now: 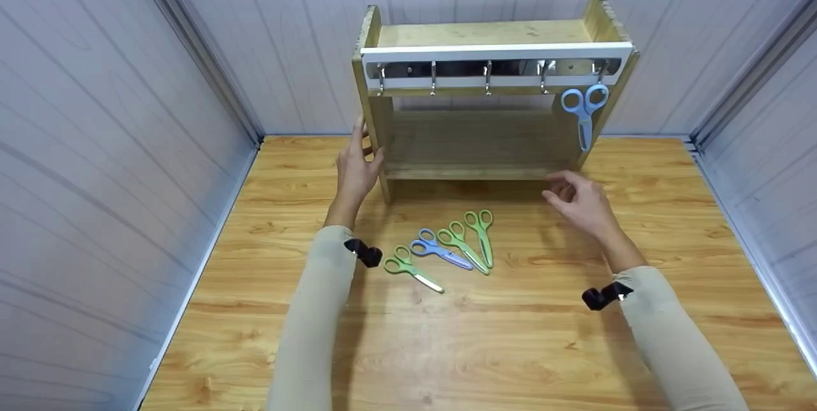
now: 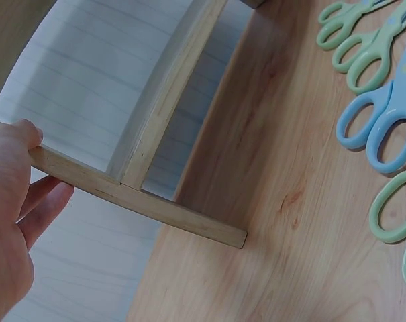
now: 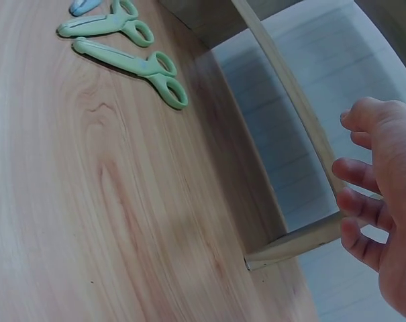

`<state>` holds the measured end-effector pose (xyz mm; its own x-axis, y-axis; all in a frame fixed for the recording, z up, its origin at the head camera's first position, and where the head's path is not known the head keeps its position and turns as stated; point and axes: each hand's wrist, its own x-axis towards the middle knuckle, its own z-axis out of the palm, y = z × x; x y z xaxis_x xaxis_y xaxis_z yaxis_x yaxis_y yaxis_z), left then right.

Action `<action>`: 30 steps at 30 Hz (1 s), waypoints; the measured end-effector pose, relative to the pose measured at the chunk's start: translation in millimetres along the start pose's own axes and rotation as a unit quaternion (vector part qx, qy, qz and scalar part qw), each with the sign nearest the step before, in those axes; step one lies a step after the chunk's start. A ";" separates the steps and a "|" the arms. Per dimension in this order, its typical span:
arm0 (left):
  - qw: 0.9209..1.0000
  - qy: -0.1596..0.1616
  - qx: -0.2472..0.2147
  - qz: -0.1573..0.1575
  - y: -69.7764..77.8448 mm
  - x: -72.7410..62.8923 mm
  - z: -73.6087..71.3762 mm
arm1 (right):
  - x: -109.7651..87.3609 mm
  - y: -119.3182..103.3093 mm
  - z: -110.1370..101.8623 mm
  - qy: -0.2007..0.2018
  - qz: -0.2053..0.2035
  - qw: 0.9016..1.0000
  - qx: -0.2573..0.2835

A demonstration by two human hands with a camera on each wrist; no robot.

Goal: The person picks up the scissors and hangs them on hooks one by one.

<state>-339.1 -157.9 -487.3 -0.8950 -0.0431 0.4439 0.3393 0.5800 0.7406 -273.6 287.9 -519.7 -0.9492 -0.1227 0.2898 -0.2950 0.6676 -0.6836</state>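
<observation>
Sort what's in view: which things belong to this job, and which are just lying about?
Seem to belong:
wooden shelf
metal hooks
hanging blue scissors
three green scissors
loose blue scissors

Merely around:
black wrist cameras
wood-grain surface
panelled walls

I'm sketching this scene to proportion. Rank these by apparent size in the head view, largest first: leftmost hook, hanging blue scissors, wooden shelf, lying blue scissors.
1. wooden shelf
2. hanging blue scissors and lying blue scissors: too alike to rank apart
3. leftmost hook
</observation>
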 end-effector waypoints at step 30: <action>1.000 0.004 0.017 0.004 -0.2 -1.0 -0.8 | 0.3 -12.4 29.1 -0.051 -0.039 0.996 -0.058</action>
<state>-338.0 -158.6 -487.5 -0.8904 -0.0445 0.4529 0.3355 0.6082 0.7194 -273.4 258.2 -530.7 -0.9321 -0.2467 0.2651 -0.3584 0.7330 -0.5781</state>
